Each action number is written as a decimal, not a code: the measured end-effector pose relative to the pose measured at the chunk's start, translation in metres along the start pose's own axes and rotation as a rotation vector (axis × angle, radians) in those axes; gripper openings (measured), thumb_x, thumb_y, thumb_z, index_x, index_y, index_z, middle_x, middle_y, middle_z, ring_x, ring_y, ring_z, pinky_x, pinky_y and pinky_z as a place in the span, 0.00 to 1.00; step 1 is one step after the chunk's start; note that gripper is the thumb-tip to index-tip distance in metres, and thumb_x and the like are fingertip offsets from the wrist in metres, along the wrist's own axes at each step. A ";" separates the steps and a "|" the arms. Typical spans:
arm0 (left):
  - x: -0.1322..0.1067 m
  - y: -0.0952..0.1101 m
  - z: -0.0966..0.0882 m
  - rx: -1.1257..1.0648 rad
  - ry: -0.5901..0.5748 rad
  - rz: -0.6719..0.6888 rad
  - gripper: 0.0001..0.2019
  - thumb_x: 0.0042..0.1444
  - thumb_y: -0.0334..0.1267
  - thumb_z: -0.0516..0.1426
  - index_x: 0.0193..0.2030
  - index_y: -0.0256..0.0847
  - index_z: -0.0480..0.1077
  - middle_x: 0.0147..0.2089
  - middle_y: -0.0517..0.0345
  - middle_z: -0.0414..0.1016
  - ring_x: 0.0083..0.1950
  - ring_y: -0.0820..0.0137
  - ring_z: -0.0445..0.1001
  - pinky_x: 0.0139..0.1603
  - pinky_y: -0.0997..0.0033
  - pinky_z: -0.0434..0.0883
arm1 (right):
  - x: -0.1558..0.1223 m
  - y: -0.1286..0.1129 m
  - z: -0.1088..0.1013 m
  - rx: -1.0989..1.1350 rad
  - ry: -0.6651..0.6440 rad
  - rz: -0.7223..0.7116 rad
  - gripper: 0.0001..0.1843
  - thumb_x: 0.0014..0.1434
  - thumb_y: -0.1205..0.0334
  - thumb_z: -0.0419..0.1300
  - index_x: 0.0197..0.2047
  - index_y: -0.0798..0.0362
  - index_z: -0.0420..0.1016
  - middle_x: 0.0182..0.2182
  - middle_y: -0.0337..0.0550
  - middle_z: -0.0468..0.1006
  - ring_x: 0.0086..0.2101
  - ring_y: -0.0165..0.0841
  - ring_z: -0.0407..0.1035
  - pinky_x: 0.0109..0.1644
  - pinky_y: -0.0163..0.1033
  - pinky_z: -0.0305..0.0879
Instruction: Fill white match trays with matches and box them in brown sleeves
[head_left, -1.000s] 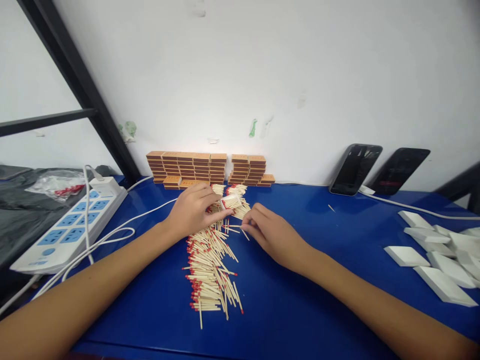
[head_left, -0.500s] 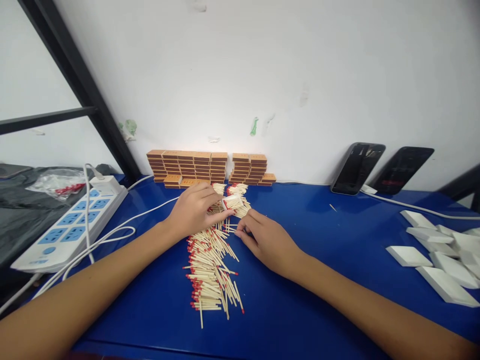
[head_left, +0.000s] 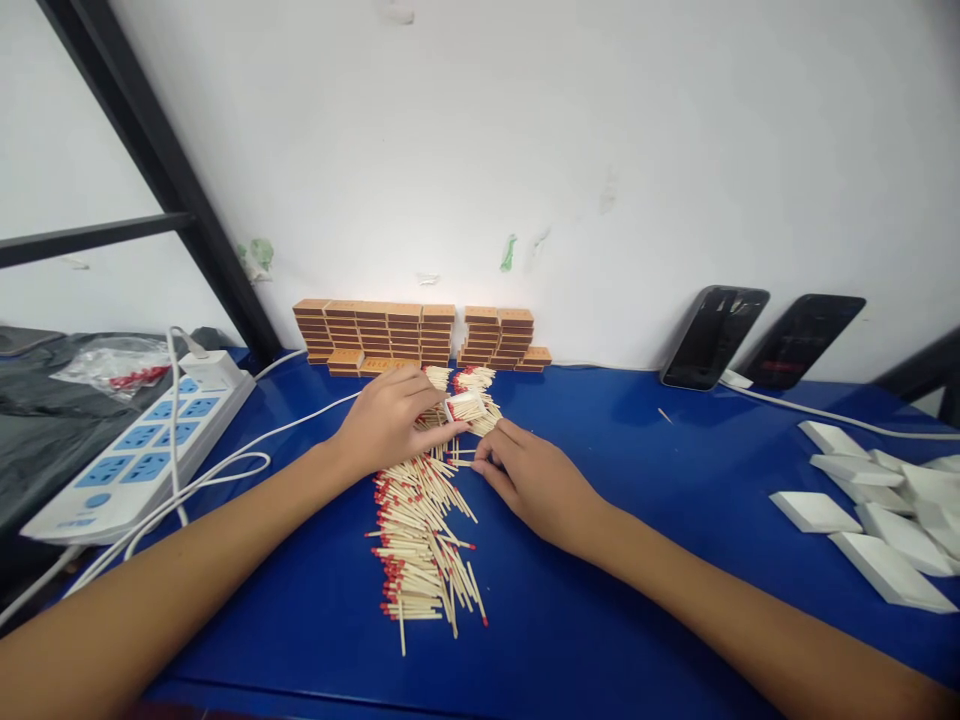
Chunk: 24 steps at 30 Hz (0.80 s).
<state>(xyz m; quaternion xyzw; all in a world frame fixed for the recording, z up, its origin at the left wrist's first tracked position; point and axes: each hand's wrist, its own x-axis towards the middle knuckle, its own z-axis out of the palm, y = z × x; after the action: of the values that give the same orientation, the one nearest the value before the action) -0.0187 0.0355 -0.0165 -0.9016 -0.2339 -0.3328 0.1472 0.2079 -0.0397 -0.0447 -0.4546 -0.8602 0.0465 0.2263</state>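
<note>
Nearest you, loose matches (head_left: 414, 562) cover a strip of the table (head_left: 585, 630), so plenty seems left. Your right hand (head_left: 536, 482) pinches what looks like one match (head_left: 462, 463) by its plain end. Beyond, your left hand (head_left: 385, 418) grips a tray (head_left: 459, 398), partly loaded at least, above the matches. Boxes (head_left: 403, 335) stand stacked by the wall (head_left: 585, 180), apparently finished, contents hidden.

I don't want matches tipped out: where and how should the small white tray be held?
The white tray is probably best pinched by its side walls from the left, thumb near, fingers far, much as the left hand appears to do. It is open-topped, with matches inside, so a light, level grip should leave the opening free.
</note>
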 end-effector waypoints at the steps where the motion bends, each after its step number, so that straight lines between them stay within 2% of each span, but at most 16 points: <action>1: 0.000 0.000 0.000 -0.004 -0.005 0.007 0.17 0.63 0.52 0.61 0.42 0.37 0.79 0.35 0.51 0.80 0.40 0.62 0.77 0.44 0.59 0.75 | 0.000 0.001 -0.001 0.011 -0.005 0.005 0.03 0.69 0.65 0.59 0.40 0.53 0.71 0.39 0.43 0.76 0.34 0.33 0.70 0.38 0.39 0.65; 4: 0.000 0.000 0.000 -0.022 -0.024 0.014 0.18 0.63 0.52 0.61 0.43 0.37 0.79 0.36 0.51 0.80 0.40 0.62 0.78 0.45 0.60 0.75 | -0.001 0.004 -0.008 0.055 0.004 0.029 0.04 0.70 0.65 0.57 0.41 0.52 0.71 0.39 0.43 0.75 0.34 0.32 0.70 0.38 0.38 0.65; 8: 0.000 0.000 0.001 -0.042 -0.047 0.033 0.19 0.63 0.53 0.61 0.43 0.37 0.78 0.37 0.51 0.80 0.41 0.63 0.78 0.46 0.60 0.75 | -0.001 0.011 -0.020 0.059 0.098 0.068 0.05 0.72 0.63 0.54 0.43 0.52 0.71 0.40 0.43 0.74 0.35 0.33 0.70 0.38 0.38 0.65; 12: 0.000 0.004 0.000 -0.060 -0.081 0.077 0.20 0.63 0.54 0.60 0.43 0.37 0.78 0.38 0.50 0.80 0.42 0.62 0.78 0.46 0.60 0.75 | 0.000 0.017 -0.023 0.021 0.164 0.073 0.06 0.72 0.62 0.53 0.44 0.51 0.69 0.41 0.45 0.74 0.35 0.34 0.70 0.39 0.39 0.66; 24: 0.003 0.017 -0.002 -0.123 -0.083 0.126 0.18 0.64 0.53 0.60 0.44 0.37 0.77 0.38 0.50 0.80 0.41 0.63 0.78 0.44 0.61 0.76 | 0.002 0.020 -0.019 -0.126 0.141 -0.023 0.09 0.74 0.61 0.50 0.43 0.51 0.69 0.40 0.46 0.73 0.37 0.36 0.71 0.40 0.40 0.68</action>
<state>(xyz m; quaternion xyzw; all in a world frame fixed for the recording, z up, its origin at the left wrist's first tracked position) -0.0093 0.0209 -0.0147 -0.9349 -0.1618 -0.2988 0.1023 0.2299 -0.0288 -0.0329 -0.4602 -0.8486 -0.0424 0.2576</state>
